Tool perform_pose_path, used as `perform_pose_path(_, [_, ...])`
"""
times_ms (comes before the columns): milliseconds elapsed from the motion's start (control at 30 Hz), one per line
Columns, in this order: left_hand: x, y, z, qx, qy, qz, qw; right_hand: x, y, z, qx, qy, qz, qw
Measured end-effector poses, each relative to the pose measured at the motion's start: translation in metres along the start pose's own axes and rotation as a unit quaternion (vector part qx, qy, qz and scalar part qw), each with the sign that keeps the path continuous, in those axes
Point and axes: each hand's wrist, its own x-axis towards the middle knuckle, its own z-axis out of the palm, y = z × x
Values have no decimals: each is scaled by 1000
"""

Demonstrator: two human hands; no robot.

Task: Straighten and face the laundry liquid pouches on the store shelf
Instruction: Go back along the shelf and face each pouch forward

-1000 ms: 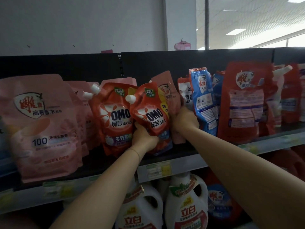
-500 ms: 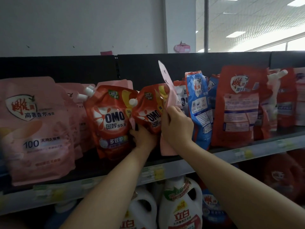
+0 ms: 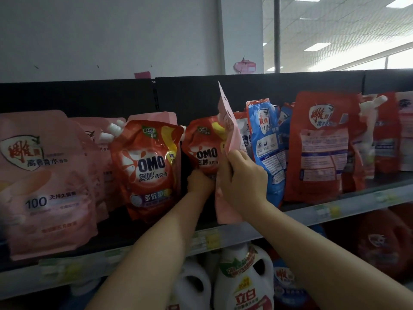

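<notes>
Two red OMO pouches stand on the top shelf (image 3: 335, 209). The left OMO pouch (image 3: 147, 166) faces front. My left hand (image 3: 199, 181) grips the lower part of the right OMO pouch (image 3: 204, 146), which tilts a little. My right hand (image 3: 242, 175) holds a thin pink pouch (image 3: 230, 135) edge-on, its top corner pointing up past the OMO pouch. A blue pouch (image 3: 267, 139) leans just right of my right hand.
Large pink pouches (image 3: 42, 175) fill the shelf's left end. Red pouches (image 3: 321, 144) showing their backs stand to the right, one with a white spout. White detergent jugs (image 3: 243, 280) sit on the shelf below. A black back panel rises behind everything.
My right hand pulled the pink pouch out from behind the right OMO pouch and turned it edge-on and upright. My left hand slid lower on that OMO pouch.
</notes>
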Motion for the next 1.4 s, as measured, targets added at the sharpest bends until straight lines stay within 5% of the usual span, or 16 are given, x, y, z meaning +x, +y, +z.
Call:
perform_pose_path(167, [-26,-17,-45,78,90,212,970,-3,-5,4,11,-21,18,1000])
perform_pose_path(233, [-42,-29,-67,109,191,334,917,-4,-12,6,24,-32,20,999])
perform_pose_path(300, [-51,-45,-89,196,295,368,860,-5,-17,8,37,-42,22,998])
perform_pose_path(433, [-54,-82,-130,118,327,172,922,-9,-24,10,40,-49,3,998])
perform_pose_path(567, [-64,-98,-144,102,267,196,938,-7,-32,9,49,-54,5,997])
perform_pose_path(767, [-68,-102,-135,-51,137,116,982,-3,-46,0,82,-46,17,995])
perform_pose_path(933, [-55,-104,-136,-79,153,35,984,-3,-56,-8,106,-21,2,994])
perform_pose_path(1100, [-43,-94,-135,-217,102,-89,967,2,-66,-19,141,4,4,990])
perform_pose_path(1400, [-54,-71,-116,-284,36,-16,958,-3,-64,-35,141,29,-15,989])
